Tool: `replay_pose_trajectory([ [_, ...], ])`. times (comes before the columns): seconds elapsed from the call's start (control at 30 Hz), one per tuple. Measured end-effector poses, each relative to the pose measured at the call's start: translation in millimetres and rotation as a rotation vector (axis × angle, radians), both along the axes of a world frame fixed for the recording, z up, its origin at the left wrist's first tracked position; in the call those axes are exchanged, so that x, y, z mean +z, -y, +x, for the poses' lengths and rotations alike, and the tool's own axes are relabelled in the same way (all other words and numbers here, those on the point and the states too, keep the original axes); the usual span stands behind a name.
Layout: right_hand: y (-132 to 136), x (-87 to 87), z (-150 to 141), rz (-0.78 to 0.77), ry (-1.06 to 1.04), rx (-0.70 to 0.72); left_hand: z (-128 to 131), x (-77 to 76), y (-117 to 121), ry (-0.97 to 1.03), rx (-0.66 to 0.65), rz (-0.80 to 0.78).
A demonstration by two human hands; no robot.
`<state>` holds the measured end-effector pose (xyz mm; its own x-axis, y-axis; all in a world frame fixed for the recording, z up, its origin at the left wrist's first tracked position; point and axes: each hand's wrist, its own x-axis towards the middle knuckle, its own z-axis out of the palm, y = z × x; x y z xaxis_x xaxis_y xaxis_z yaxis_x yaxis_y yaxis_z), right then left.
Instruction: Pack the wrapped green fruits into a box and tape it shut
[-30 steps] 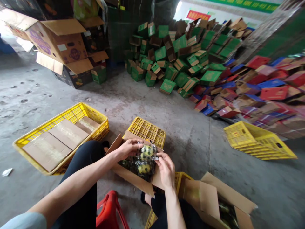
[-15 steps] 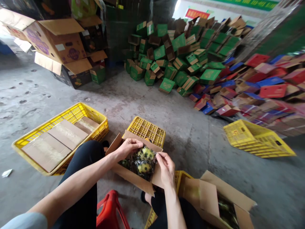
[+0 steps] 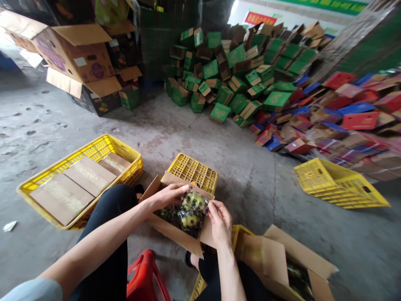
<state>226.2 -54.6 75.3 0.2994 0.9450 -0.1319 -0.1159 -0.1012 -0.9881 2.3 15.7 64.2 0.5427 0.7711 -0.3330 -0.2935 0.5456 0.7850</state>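
Between my hands is a bagged fruit (image 3: 194, 201), yellow-green with dark spots, in clear shiny plastic film. My left hand (image 3: 171, 195) pinches the film at its upper left end. At its right end, my right hand (image 3: 220, 217) has thumb and fingers closed on the film. Just below lies a second wrapped fruit (image 3: 189, 220) of the same look, inside an open cardboard box (image 3: 180, 238) between my knees. Darker wrapped pieces show at the box's left side, partly hidden by my left hand.
An upturned yellow crate (image 3: 200, 171) is under the box's far side. To the left, a yellow crate (image 3: 133, 169) holds taped cartons. An open carton (image 3: 275, 261) with dark wrapped contents stands at right, near a red stool (image 3: 144, 274). Nested yellow crates (image 3: 332, 188) lie farther right; green boxes (image 3: 219, 113) pile behind.
The held fruit has turned and shifted slightly between my hands, dipping toward the box and then rising a little. Both hands keep their pinch on the film.
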Motion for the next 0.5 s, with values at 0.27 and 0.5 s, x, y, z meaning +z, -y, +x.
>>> replay_pose_trajectory([
  [0.27,-0.6,0.2,0.0,0.015,0.044,0.081,4.7,4.3,5.5,-0.003,-0.092,0.124],
  [0.5,-0.3,1.7,-2.7,-0.021,-0.031,0.273,7.5,3.5,5.5,0.11,0.014,0.094],
])
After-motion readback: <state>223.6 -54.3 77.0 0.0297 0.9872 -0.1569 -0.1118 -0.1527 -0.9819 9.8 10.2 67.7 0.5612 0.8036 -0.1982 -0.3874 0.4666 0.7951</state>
